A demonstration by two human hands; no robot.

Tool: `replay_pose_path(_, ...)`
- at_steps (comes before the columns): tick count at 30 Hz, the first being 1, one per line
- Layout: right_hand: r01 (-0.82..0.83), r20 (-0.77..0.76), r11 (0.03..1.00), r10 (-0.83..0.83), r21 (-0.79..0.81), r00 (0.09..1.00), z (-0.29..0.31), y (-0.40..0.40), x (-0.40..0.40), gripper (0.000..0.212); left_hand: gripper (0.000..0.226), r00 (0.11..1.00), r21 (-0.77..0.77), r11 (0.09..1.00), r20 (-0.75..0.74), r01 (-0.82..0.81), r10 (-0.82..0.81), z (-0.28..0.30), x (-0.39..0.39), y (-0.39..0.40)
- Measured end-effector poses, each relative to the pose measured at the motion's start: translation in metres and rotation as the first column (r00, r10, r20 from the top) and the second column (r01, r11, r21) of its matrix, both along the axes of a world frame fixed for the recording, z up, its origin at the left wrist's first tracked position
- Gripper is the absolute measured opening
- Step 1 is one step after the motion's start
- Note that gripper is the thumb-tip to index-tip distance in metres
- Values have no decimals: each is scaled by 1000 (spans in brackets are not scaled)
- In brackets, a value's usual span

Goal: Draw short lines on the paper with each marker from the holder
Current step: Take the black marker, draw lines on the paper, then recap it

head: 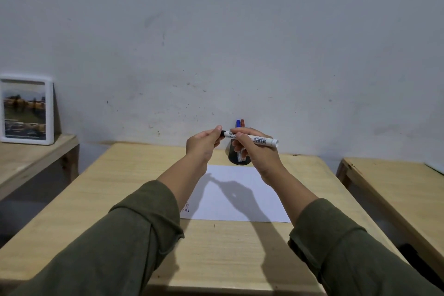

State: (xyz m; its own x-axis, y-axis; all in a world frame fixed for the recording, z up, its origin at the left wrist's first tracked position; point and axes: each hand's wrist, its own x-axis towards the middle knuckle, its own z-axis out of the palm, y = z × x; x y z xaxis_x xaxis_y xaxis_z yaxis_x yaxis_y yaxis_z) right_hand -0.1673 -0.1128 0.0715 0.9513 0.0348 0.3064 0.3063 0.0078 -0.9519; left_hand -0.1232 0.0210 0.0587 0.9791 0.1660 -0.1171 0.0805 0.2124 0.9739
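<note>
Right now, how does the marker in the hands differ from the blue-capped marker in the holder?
The white-barrelled marker with the black cap lies roughly level above the table, held by both hands; the blue-capped marker stands upright in the black holder. The held one shows its whole barrel; the blue one shows only its cap.

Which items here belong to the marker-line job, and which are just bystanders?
Job: white marker held by both hands; black cap; holder with blue marker and red marker; paper.
Bystanders: picture frame; side tables.
</note>
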Motion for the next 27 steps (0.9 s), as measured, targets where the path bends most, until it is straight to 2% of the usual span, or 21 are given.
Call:
replay_pose_path(2, 8, -19, 1000, -7, 30, 1000, -2, 1, 2, 18, 16, 1000, -20, 1000, -11, -5, 5, -1, 2, -2)
replay_pose_path(6, 3, -85, 981, 13, 195, 996, -13, 2, 7, 16, 5, 1000, -84, 996, -6, -12, 12, -1, 3, -9)
replay_pose_path(9, -26, -94, 976, 48, 217, 994, -20, 0, 10, 17, 16, 1000, -94, 996, 4, -5, 5, -4, 3, -10)
replay_pose_path(11, -106, -91, 972, 128, 210, 988, -22, -2, 10, 18, 15, 1000, -98, 995, 12, 15, -14, -5, 2, -8)
replay_pose_path(14, -296, -116, 921, 332, 253, 936, -21, -6, 10, 43, 17, 1000, -116, 993, 14, 18, -17, -3, 7, -2)
replay_pose_path(16, -382, -155, 865, 447, 324, 881, -19, -11, 11, 56, 21, 999, -118, 993, 28, 21, -18, 0, 12, 2)
replay_pose_path(18, -416, -185, 819, 515, 396, 837, -14, -15, 13, 58, 22, 998, -94, 994, 44, 57, -53, 2, 17, 5)
replay_pose_path(20, -414, -191, 833, 502, 366, 843, -11, -18, 16, 43, 19, 991, -37, 992, 63, 120, -118, 5, 21, 5)
replay_pose_path(23, -340, -181, 908, 387, 245, 904, -10, -24, 30, 20, 17, 967, 72, 970, 92, 231, -237, 13, 32, -2)
replay_pose_path(25, -309, -191, 932, 343, 187, 920, -9, -29, 41, 15, 18, 953, 111, 958, 122, 264, -277, 20, 41, -7)
replay_pose_path(27, -297, -200, 943, 322, 148, 925, -6, -34, 53, 21, 21, 947, 139, 954, 149, 264, -284, 27, 52, -12)
